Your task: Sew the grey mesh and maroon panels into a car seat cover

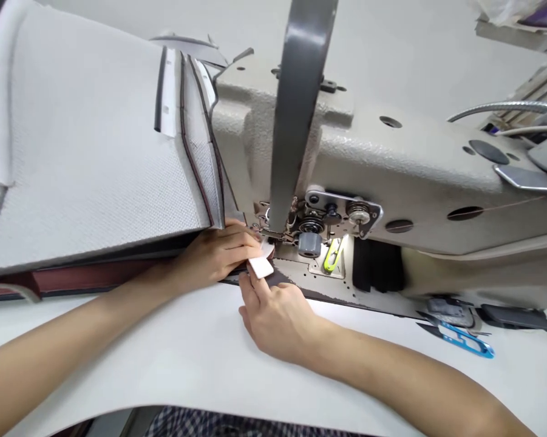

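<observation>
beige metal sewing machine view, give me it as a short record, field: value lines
left hand: fingertips beside small white flat tab
right hand: index finger touching that tab
equipment: beige metal sewing machine, dark-grey bar across its front
picture left: light-grey woven fabric piece with dark seams
surface: white tabletop, blue thread snips at right

Sewing machine (pixel 391 170), white bench (pixel 164 358), near edge curved. Left hand (pixel 221 252) at grey panel (pixel 95 139), fingers beside white tab (pixel 261 267); right hand (pixel 280 309) touching tab. Blue snips (pixel 471 341) toward bench's right end. Yellow-green loop (pixel 332 255) under machine.
</observation>
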{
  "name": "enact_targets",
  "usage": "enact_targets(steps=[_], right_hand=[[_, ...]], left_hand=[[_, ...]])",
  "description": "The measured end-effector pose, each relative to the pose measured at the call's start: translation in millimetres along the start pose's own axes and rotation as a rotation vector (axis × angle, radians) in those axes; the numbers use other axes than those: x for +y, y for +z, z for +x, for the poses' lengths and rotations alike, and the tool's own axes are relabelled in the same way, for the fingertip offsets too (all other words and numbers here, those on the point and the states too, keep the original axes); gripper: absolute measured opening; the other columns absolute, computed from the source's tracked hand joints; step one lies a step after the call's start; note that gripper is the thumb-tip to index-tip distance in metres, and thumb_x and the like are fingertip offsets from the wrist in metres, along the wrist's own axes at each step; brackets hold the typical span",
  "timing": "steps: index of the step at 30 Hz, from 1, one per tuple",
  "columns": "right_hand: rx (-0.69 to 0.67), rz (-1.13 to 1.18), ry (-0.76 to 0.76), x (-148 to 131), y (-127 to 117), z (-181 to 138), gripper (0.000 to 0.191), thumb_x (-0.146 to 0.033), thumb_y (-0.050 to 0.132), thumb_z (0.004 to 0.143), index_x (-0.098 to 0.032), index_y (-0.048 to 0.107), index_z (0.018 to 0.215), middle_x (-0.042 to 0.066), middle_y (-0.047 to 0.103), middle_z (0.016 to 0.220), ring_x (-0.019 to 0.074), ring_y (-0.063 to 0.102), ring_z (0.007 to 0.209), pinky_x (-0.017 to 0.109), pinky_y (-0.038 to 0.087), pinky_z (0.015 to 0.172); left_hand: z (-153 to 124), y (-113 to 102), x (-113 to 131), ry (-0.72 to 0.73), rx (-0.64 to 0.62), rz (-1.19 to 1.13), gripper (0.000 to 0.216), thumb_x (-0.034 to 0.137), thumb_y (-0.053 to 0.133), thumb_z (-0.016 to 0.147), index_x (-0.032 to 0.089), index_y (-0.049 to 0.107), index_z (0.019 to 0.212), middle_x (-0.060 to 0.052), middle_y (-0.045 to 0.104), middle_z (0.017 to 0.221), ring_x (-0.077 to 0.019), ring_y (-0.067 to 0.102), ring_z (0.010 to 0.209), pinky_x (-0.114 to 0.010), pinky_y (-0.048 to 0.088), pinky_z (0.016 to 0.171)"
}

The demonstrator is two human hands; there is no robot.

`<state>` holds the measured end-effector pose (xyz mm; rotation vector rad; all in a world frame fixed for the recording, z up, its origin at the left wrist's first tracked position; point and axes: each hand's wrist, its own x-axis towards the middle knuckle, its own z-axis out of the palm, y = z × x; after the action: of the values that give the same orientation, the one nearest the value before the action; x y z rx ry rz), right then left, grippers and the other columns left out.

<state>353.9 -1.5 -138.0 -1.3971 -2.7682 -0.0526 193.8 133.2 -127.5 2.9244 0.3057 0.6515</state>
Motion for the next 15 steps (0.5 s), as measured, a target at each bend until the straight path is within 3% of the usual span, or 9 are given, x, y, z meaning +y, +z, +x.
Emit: enact_targets(steps=[4,11,15], right_hand=[[0.038,-0.018,0.012,0.0,-0.9,4.5,0.049,-0.025,0.033,0.101,0.007,0.047,0.134,0.030,0.052,0.136,0.0296,0.064,0.104,0.033,0.052,0.041],[0.022,-0.054,0.029,3.9,-0.6,7.1,0.049,-0.027,0.031,0.103,0.006,0.048,0.134,0.029,0.053,0.135,0.0302,0.063,0.109,0.032,0.053,0.044],[-0.053,-0.023,0.102,11.5,-4.7,11.9,0.045,-0.028,0.032,0.103,-0.001,0.050,0.133,0.027,0.050,0.139,0.0231,0.070,0.086,0.029,0.052,0.046]], left_hand=[[0.1,1.6,-5.3,0.099,-0.016,-0.023,0.029,0.007,0.041,0.095,0.020,0.063,0.108,-0.003,0.070,0.105,-0.0160,0.059,0.103,-0.027,0.043,0.089],[2.0,7.3,-10.1,0.131,-0.028,-0.002,0.024,0.009,0.050,0.092,0.020,0.063,0.110,-0.002,0.070,0.106,-0.0181,0.057,0.104,-0.029,0.042,0.087],[8.9,8.1,-15.3,0.122,-0.006,0.117,0.026,0.008,0.050,0.091,0.022,0.066,0.107,0.000,0.071,0.101,-0.0172,0.059,0.091,-0.031,0.041,0.083]])
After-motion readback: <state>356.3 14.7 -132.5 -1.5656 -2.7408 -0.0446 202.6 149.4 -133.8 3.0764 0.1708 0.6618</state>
